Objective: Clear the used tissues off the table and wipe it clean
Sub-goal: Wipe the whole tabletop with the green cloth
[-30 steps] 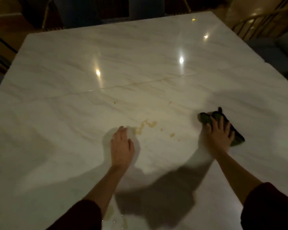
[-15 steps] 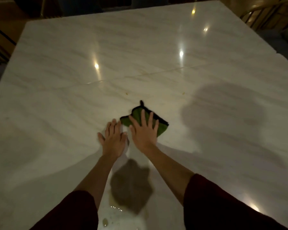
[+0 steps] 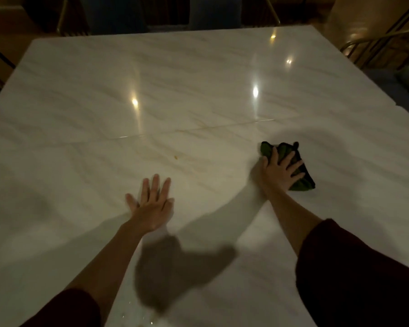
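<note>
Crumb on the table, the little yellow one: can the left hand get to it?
Probably yes. The crumb lies just past the left hand, which is flat and holds nothing, and only bare table shows between them.

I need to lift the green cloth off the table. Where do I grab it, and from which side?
Probably from above: the green cloth lies crumpled and low on the table, with the right hand spread flat on it. Curl those fingers into the raised folds at its far edge.
</note>
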